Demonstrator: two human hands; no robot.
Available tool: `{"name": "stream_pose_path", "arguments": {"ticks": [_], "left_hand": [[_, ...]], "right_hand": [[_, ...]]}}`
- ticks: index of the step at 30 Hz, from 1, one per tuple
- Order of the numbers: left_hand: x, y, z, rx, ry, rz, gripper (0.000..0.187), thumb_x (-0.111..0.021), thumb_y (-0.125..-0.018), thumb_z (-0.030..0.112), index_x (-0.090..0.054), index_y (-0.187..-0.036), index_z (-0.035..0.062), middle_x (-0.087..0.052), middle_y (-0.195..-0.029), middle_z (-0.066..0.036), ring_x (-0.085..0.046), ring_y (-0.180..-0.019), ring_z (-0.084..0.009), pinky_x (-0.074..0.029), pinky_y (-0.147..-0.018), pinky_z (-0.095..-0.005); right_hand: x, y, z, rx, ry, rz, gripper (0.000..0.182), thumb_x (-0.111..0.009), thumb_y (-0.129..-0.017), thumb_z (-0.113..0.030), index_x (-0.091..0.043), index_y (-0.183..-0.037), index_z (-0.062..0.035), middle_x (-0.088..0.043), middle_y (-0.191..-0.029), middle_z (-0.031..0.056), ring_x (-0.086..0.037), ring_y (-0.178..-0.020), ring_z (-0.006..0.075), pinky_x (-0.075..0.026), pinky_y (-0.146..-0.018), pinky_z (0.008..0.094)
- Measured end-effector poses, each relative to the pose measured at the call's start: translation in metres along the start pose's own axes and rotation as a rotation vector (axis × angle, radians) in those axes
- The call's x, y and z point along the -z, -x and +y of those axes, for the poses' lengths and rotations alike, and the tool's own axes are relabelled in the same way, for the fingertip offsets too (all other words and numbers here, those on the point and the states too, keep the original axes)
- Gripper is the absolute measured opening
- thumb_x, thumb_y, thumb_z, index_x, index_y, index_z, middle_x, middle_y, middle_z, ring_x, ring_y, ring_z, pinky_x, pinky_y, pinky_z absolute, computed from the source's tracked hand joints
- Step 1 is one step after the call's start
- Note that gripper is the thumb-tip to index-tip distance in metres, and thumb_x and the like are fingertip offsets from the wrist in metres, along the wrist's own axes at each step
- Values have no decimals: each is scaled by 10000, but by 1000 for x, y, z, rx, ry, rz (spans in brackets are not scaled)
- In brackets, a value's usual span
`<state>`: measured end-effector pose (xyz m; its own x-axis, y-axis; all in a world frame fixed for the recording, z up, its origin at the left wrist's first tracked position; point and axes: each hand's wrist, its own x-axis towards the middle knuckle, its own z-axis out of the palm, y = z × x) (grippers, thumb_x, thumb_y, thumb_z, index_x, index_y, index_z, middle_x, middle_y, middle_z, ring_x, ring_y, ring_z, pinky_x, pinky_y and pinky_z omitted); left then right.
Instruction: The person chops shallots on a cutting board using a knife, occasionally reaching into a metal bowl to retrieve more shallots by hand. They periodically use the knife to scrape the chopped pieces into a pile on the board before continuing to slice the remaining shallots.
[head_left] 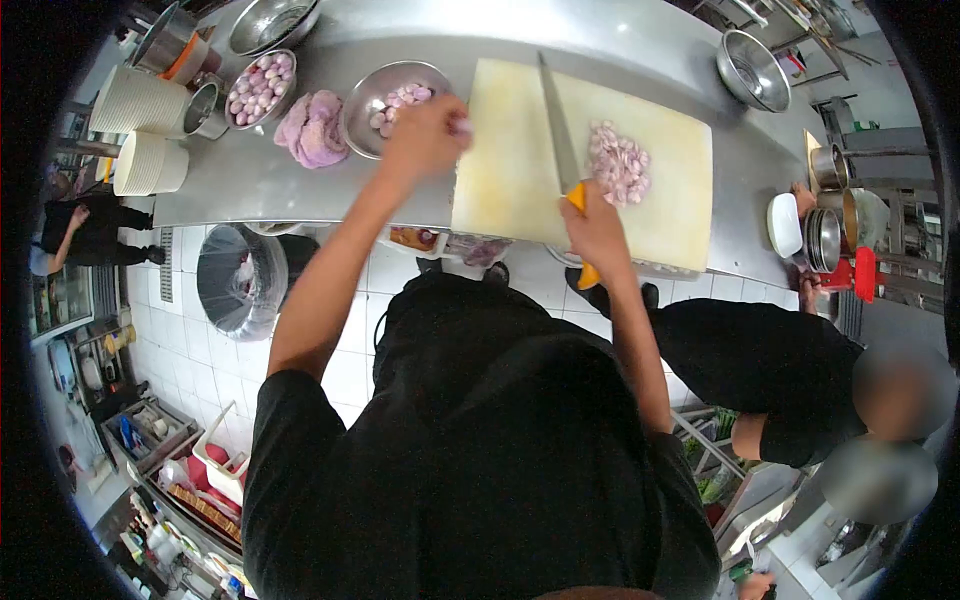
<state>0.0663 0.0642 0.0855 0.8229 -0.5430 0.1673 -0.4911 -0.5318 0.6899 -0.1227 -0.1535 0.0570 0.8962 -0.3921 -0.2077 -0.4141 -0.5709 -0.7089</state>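
Observation:
My left hand (428, 138) is closed, with a pinkish shallot (462, 126) showing at its fingertips. It is between a metal bowl (358, 128) of peeled shallots (385, 120) and the white cutting board (495, 165), partly covering the bowl's right side. Fingers of my right hand (597, 228) wrap around the yellow handle of a kitchen knife (560, 125). The blade points toward the far edge of the board. Just right of the blade is a pile of chopped shallots (619, 165).
A pink cloth-like bundle (312, 132) and a second bowl of shallots (262, 92) sit to the left. Stacked white containers (150, 165) stand at the left end. An empty metal bowl (752, 72) is at far right. Another person (760, 350) stands on my right; a lined bin (240, 280) is below left.

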Motion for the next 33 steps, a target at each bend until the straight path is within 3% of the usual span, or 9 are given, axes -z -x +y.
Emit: {"name": "stream_pose_path", "arguments": {"ticks": [1, 5, 8, 14, 20, 26, 29, 33], "left_hand": [[-16, 5, 13, 3, 40, -75, 257, -753, -788, 135, -720, -1020, 29, -732, -916, -161, -726, -815, -282, -573, -750, -364], [-82, 15, 15, -25, 149, -162, 247, -756, -824, 138, -709, -1021, -4, -719, -949, -166, -713, -809, -252, -572, -751, -350], [-107, 16, -4, -100, 207, -41, 215, -742, -849, 133, -719, -1008, -11, -713, -979, -154, -706, -804, -240, -571, -750, -347], [-113, 24, 4, -11, 362, 81, 153, -727, -862, 115, -748, -972, 10, -716, -969, -121, -702, -788, -226, -567, -731, -319], [-112, 23, 2, -42, 343, 99, 138, -734, -857, 111, -752, -954, 15, -718, -930, -108, -696, -770, -206, -558, -713, -303], [-116, 23, -1, -44, 337, 117, 152, -737, -854, 110, -749, -960, 2, -720, -936, -109, -694, -765, -207, -555, -713, -304], [-115, 24, -1, -51, 362, 115, 157, -736, -854, 111, -749, -965, 0, -720, -940, -112, -691, -758, -213, -554, -710, -312], [-115, 24, 1, -52, 343, 136, 147, -728, -855, 100, -749, -960, 0, -718, -943, -117, -691, -759, -221, -551, -701, -314]], "right_hand": [[-2, 0, -10, -25, 3, -47, 362, -598, -950, -256, -467, -1159, 9, -655, -877, 346, -637, -865, 539, -492, -779, 579], [-19, 0, -17, 37, 53, -37, 365, -576, -959, -258, -445, -1158, 18, -646, -862, 370, -633, -857, 554, -487, -771, 602], [-22, -1, -20, 9, 85, -78, 350, -568, -962, -249, -438, -1140, 23, -649, -874, 373, -635, -862, 554, -488, -781, 604], [-3, 6, -44, -31, 128, -150, 334, -567, -959, -233, -441, -1107, 39, -653, -884, 377, -645, -883, 546, -495, -823, 596], [3, 3, -57, -115, 129, -223, 344, -571, -957, -227, -448, -1116, 53, -658, -911, 374, -647, -911, 543, -496, -844, 592], [-27, -18, -28, -86, 26, -180, 342, -579, -957, -211, -446, -1111, 63, -656, -907, 380, -643, -924, 547, -495, -851, 594], [16, -1, -79, -223, -23, -299, 321, -577, -957, -188, -441, -1104, 63, -663, -868, 361, -685, -811, 503, -537, -750, 568], [-8, -10, -59, -95, 73, -207, 304, -578, -951, -160, -433, -1094, 66, -664, -779, 308, -690, -591, 394, -554, -571, 492]]}}
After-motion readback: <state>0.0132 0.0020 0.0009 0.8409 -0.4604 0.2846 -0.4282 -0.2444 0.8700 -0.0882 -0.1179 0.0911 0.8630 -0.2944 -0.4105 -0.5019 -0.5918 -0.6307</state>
